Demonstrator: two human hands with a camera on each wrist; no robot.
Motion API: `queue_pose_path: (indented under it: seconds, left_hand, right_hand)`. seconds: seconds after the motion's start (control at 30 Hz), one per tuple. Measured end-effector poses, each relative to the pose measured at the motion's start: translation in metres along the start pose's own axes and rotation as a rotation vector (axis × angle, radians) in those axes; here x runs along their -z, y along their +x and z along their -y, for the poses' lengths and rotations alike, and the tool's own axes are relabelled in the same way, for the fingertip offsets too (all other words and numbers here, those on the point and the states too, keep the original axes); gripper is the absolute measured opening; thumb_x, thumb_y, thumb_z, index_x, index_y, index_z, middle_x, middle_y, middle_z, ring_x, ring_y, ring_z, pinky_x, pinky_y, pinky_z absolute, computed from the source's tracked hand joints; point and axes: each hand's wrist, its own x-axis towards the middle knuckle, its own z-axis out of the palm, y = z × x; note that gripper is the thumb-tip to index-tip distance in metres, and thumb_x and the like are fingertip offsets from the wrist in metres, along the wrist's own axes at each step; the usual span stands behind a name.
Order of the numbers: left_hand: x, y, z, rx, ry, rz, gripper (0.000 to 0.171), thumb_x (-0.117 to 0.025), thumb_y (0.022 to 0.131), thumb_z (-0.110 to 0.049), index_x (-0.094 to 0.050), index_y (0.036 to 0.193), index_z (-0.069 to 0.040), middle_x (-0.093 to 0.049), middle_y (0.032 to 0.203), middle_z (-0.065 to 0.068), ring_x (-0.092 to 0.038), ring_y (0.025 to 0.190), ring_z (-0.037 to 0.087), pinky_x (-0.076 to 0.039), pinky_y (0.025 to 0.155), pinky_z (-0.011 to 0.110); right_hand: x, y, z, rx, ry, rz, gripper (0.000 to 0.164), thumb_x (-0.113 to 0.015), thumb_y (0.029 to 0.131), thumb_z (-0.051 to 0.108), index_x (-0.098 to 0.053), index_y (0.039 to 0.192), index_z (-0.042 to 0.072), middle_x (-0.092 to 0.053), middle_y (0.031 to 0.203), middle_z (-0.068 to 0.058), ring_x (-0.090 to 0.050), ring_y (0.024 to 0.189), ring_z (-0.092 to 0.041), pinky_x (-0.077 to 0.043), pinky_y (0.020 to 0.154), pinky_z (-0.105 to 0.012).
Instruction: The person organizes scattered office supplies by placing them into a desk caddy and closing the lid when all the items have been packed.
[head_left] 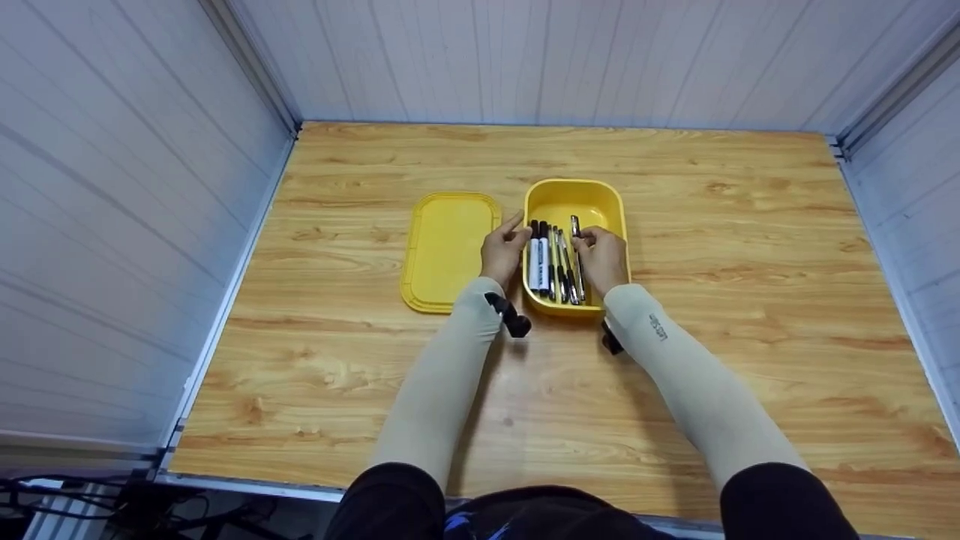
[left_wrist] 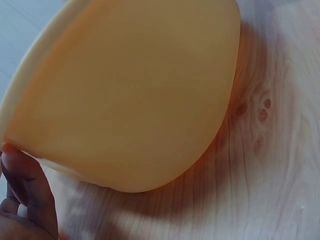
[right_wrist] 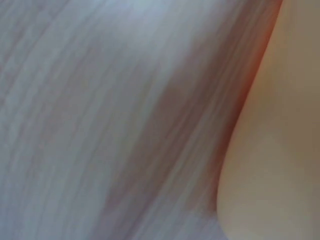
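A yellow plastic box [head_left: 574,193] stands uncovered on the table. Along its inside lie white markers with black caps [head_left: 538,259] and several slim pens [head_left: 562,264], side by side. My left hand [head_left: 504,247] holds the box at its left rim; in the left wrist view one fingertip [left_wrist: 14,155] meets the edge of the wall. Inside the right half, my right hand [head_left: 604,259] pinches a dark pen with a silvery end [head_left: 575,225], lined up beside the others. The right wrist view shows only the box's outer wall [right_wrist: 275,175] and tabletop, with that hand out of sight.
A yellow lid [head_left: 448,251] lies flat left of the box, close to my left hand. The wood-grain table [head_left: 750,247] is bordered by pale panel walls [head_left: 487,60] at the back and both sides. Dark cables [head_left: 67,495] hang beyond the front left corner.
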Motion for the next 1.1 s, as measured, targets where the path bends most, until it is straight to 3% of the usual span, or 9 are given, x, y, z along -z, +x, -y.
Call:
queue_pose_path:
  seconds: [0.53, 0.7, 0.93, 1.1]
  left_hand:
    - [0.0005, -0.0008, 0.0001, 0.027, -0.022, 0.000, 0.041, -0.063, 0.098, -0.021, -0.059, 0.139, -0.022, -0.069, 0.111, 0.009, -0.062, 0.097, 0.016, -0.051, 0.084, 0.026]
    - [-0.0007, -0.0005, -0.0009, 0.023, -0.046, 0.006, 0.042, -0.063, 0.098, -0.020, -0.059, 0.139, -0.022, -0.069, 0.109, 0.011, -0.063, 0.096, 0.017, -0.051, 0.084, 0.027]
    - [-0.0015, -0.0009, 0.0013, 0.035, -0.059, 0.019, 0.043, -0.063, 0.098, -0.020, -0.057, 0.140, -0.022, -0.070, 0.108, 0.014, -0.065, 0.094, 0.019, -0.051, 0.083, 0.028]
    - [-0.0011, -0.0017, 0.0008, 0.037, -0.063, 0.016, 0.043, -0.062, 0.098, -0.020, -0.056, 0.141, -0.022, -0.070, 0.110, 0.014, -0.065, 0.099, 0.022, -0.052, 0.086, 0.030]
  right_hand:
    - [-0.0040, 0.0025, -0.0015, -0.091, -0.016, 0.038, 0.025, -0.064, 0.097, 0.014, -0.066, 0.112, -0.005, -0.068, 0.103, -0.019, -0.063, 0.093, -0.028, -0.053, 0.083, -0.037]
    - [-0.0032, 0.0040, -0.0016, -0.079, -0.030, 0.054, 0.025, -0.066, 0.095, 0.011, -0.067, 0.111, -0.007, -0.070, 0.105, -0.022, -0.065, 0.094, -0.031, -0.054, 0.084, -0.039]
    - [-0.0036, 0.0021, -0.0023, -0.115, -0.041, 0.088, 0.024, -0.067, 0.094, 0.011, -0.069, 0.111, -0.006, -0.071, 0.105, -0.021, -0.066, 0.092, -0.028, -0.053, 0.080, -0.035]
    - [-0.0051, 0.0008, -0.0011, -0.150, 0.033, 0.114, 0.025, -0.065, 0.093, 0.003, -0.067, 0.116, -0.005, -0.070, 0.106, -0.020, -0.067, 0.085, -0.026, -0.056, 0.071, -0.028]
